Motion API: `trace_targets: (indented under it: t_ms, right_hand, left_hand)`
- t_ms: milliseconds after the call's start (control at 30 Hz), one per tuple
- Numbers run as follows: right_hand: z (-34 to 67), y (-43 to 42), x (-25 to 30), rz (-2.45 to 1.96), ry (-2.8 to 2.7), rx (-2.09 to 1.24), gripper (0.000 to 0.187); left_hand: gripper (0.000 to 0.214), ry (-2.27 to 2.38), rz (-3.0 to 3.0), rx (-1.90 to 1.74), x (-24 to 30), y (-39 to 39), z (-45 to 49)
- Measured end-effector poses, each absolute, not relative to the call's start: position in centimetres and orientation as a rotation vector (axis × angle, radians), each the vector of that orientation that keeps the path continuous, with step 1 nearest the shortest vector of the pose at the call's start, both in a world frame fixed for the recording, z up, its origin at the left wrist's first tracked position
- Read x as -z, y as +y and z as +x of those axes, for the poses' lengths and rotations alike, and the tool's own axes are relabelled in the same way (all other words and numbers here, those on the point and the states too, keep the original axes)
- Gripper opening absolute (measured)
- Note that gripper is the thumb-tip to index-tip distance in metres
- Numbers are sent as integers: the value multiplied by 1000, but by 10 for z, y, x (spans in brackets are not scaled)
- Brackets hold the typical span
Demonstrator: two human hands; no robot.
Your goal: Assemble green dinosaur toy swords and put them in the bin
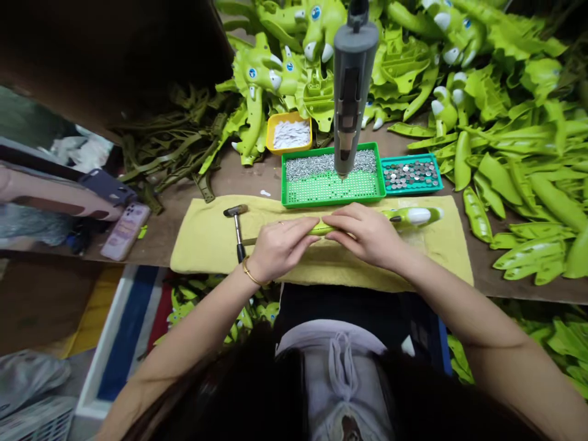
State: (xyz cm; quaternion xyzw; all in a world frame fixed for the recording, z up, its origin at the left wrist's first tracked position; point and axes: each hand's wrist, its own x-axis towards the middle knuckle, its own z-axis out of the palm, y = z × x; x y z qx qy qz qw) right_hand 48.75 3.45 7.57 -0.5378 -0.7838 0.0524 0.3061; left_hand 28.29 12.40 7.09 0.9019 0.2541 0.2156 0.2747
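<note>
On a yellow towel [220, 239], both my hands press together around a slim green plastic toy part [321, 229]. My left hand [280, 248] grips its left end and my right hand [361, 236] wraps its middle. A white-tipped green piece [413, 215] sticks out past my right hand and seems to belong to the same part. A small hammer [236, 226] with a dark handle grip lies on the towel just left of my left hand. Above my hands, a grey electric screwdriver [353, 79] hangs with its bit over a green tray of screws [333, 184].
A teal tray of button cells [410, 174] and a yellow tray of white pieces [289, 131] stand on the bench. Green toy parts [519, 153] are heaped at the right and back, olive ones [174, 147] at the left. A phone [125, 231] lies by the bench's left edge.
</note>
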Motion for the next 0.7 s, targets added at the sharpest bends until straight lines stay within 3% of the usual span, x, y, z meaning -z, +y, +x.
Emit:
trace_targets:
  t_ms: [200, 333, 400, 500, 700]
  right_hand:
    - [478, 39, -64, -1415, -1934, -156, 30]
    - [487, 24, -70, -1372, -2032, 51, 35]
    - [511, 13, -73, -1345, -1980, 242, 34]
    - [587, -8, -81, -1518, -1649, 408, 23]
    - [797, 1, -95, -2393, -691, 338, 38]
  left_hand:
    - [27, 595, 2506, -775, -73, 119, 285]
    - [58, 307, 2670, -890, -62, 133, 273]
    - [65, 164, 2756, -746, -46, 147, 257]
    - [59, 155, 2765, -641, -15, 166, 226]
    - [38, 178, 2885, -738, 1, 163, 245]
